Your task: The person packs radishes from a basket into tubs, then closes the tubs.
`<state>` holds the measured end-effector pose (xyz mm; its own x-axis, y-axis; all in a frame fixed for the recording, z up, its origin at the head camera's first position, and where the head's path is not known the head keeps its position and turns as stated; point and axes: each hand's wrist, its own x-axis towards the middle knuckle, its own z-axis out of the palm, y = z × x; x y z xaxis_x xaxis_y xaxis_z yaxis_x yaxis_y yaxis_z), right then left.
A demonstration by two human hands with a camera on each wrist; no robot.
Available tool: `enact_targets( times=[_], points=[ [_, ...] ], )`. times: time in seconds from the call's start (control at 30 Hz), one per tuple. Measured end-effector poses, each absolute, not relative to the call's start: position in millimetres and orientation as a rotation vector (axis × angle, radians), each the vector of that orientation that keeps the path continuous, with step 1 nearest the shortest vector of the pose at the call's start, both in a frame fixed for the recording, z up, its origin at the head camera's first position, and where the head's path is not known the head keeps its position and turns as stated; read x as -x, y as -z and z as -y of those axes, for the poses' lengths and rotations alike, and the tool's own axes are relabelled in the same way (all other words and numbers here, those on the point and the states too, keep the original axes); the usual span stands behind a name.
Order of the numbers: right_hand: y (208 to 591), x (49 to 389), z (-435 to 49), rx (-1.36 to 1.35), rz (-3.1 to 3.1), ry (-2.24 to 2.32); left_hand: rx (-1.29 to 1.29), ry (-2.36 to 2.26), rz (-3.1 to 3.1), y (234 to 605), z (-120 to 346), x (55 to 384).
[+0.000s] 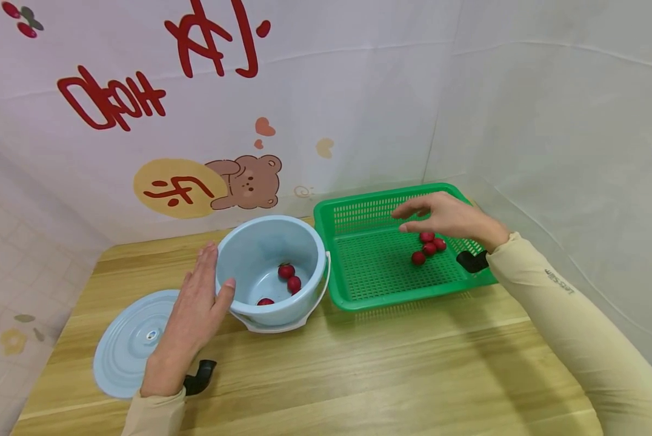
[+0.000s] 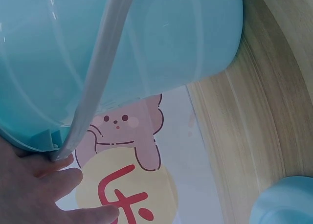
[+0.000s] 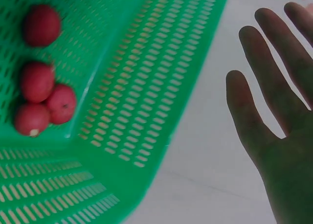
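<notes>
My left grip, left of centre in the head view, has its fingers straight and rests against the side of the pale blue bucket, near the middle of the frame. Three red radishes lie at the bottom of it, and its white handle hangs down over the front. My right grip, right of centre, hovers with loosely extended fingers above the green basket; four more radishes sit clustered in the basket's right half, below my palm. Toward the lower left, a round blue lid lies on the wooden tabletop.
</notes>
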<state>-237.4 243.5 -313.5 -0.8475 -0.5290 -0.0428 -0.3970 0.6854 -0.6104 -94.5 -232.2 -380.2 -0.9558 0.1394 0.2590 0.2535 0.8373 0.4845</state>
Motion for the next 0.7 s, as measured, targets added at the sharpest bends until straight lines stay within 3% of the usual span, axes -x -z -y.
enact_targets(
  times=[0.7],
  points=[
    [355.3, 268.3, -263.6, 0.744, -2.463, 0.747, 0.282, 0.77, 2.802, 383.5, 231.1, 95.2]
  ],
)
